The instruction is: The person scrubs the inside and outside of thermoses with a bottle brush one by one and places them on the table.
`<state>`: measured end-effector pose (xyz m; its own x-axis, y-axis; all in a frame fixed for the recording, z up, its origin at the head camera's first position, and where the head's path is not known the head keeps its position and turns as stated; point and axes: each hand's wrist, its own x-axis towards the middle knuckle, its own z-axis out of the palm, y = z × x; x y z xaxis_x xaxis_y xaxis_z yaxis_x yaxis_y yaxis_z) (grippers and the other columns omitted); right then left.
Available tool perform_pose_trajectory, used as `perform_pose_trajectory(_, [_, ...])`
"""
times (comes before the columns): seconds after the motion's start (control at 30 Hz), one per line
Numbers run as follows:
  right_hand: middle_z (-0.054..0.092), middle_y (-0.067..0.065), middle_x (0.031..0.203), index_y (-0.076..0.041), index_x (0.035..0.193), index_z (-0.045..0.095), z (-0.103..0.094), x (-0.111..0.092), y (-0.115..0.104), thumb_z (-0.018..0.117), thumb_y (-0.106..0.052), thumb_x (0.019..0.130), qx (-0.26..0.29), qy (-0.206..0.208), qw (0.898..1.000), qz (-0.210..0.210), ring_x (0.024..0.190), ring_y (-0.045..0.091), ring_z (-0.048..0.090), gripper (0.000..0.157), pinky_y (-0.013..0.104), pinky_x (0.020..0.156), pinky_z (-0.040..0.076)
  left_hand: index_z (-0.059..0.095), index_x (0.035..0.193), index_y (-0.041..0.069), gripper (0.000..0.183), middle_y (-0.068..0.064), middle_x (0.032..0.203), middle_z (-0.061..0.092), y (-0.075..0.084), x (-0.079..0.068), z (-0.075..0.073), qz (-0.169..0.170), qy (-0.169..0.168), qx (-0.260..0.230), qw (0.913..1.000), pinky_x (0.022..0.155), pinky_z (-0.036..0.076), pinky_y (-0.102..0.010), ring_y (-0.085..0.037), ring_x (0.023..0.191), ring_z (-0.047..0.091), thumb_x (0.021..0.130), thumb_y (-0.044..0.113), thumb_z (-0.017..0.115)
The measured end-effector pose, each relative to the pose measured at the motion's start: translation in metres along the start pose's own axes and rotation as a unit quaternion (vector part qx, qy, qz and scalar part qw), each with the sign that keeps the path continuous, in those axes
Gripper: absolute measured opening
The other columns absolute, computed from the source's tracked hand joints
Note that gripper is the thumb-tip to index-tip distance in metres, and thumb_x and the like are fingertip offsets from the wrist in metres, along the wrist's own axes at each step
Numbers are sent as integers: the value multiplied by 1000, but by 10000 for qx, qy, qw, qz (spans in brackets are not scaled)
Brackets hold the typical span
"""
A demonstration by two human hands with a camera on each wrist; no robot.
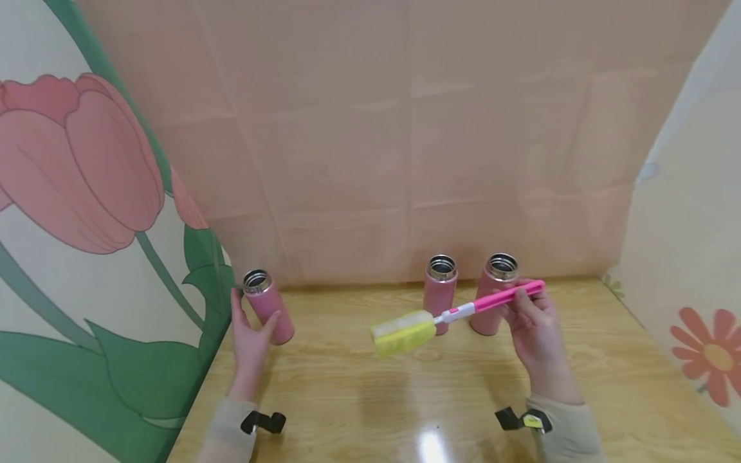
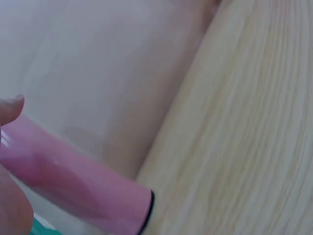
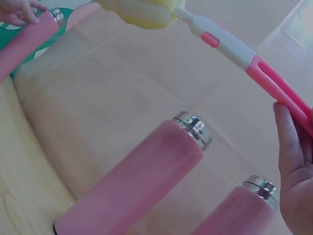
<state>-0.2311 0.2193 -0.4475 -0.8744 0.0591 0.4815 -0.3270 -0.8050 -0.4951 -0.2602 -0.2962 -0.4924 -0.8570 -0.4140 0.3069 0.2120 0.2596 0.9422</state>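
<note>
My left hand grips a pink bottle with a bare metal mouth on the left of the table. The thumb lies across its near side and the fingers are round the far left side. In the left wrist view the lower body of that bottle slants down to its dark base ring. My right hand pinches the pink handle of a bottle brush and holds it above the table. Its yellow and white sponge head points left, in front of a second pink bottle.
A third pink bottle, uncapped, stands behind the brush handle and right hand. The wooden table meets a plain draped backdrop at the back. A tulip-printed panel borders the left side, and a flower-printed one the right.
</note>
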Motion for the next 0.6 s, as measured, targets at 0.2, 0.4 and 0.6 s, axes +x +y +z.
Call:
perform_pose_trajectory(0.2, [74, 20, 108, 8, 115, 65, -2, -2, -13, 40, 5, 112, 177, 226, 9993, -232, 103, 29, 76, 26, 39, 95, 61, 24, 172, 16, 104, -4, 179, 15, 24, -16, 14, 939, 270, -40, 9952, 131, 8, -52, -25, 163, 11, 89, -4, 83])
perform_pose_trajectory(0.4, [73, 22, 107, 9, 114, 67, -6, -5, -25, 41, 5, 111, 510, 518, 9963, -467, 99, 30, 76, 26, 40, 95, 61, 31, 166, 0, 95, -16, 177, 17, 52, -37, 34, 1731, 172, -557, 9832, 128, 22, -38, -36, 162, 11, 85, -17, 79])
perform_pose_trajectory(0.6, [72, 24, 105, 11, 114, 66, -5, -6, -34, 43, 6, 110, 743, 878, 9907, -729, 97, 34, 77, 24, 42, 92, 61, 34, 167, 4, 95, -19, 173, 28, 37, -52, 71, 2018, -371, -924, 9744, 130, 15, -27, -37, 161, 17, 86, -12, 81])
